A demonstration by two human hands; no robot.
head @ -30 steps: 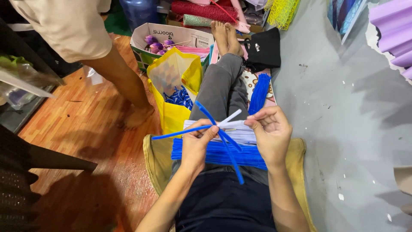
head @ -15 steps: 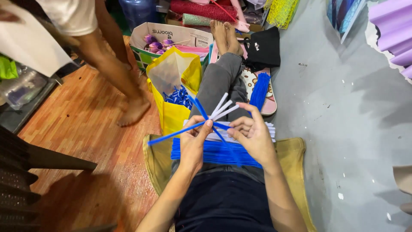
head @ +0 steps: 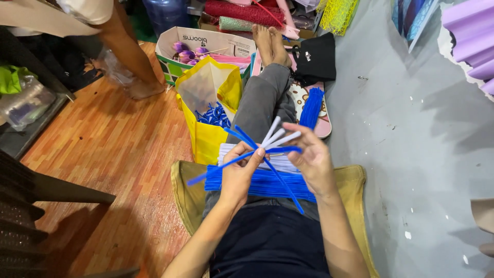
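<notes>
I sit on the floor with my legs stretched out. My left hand and my right hand together hold a small crossed bunch of blue and white pipe cleaners above my lap. The left pinches it at the crossing. The right fingers curl around the white ends. Across my thighs lie a stack of blue pipe cleaners and, just beyond, a stack of white pipe cleaners.
A yellow paper bag with blue pieces stands left of my knee. Beyond it a cardboard box holds purple flowers. Another blue bundle lies by a black pouch. A person's bare leg stands far left; a dark chair is near left.
The other person has stepped further away to the left. My hands have shifted the bunch, with the white ends now fanned up between my fingers.
</notes>
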